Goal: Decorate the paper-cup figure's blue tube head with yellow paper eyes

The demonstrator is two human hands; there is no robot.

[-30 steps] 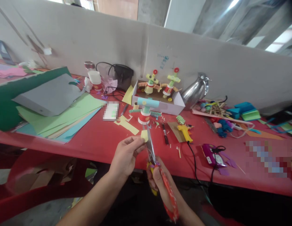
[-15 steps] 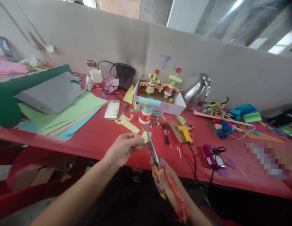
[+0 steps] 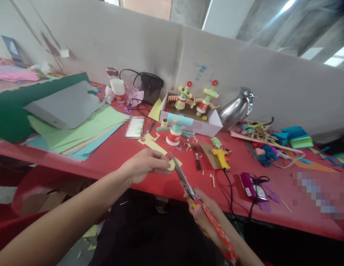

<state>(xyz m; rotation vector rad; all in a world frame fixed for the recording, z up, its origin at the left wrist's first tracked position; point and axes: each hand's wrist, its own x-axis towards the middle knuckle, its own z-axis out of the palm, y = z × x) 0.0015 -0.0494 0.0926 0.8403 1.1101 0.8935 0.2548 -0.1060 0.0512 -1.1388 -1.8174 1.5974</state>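
My left hand pinches a small rounded piece of pale yellow paper above the table's front edge. Wrapped round the handles of the scissors is my right hand. The scissors have silver blades and a red-and-white handle, and their tips point up beside the yellow piece. Just beyond them stands a paper-cup figure with a light blue roll for a head and green folded arms. Yellow paper scraps lie left of it.
Behind, a white box holds two similar figures. A yellow glue gun rests at right, its cord crossing the table edge near a purple box. Coloured paper sheets are stacked left. A steel jug leans by the wall.
The view has shifted slightly. The scissors and my right hand sit a little lower and further right, while the yellow piece stays pinched in my left hand.
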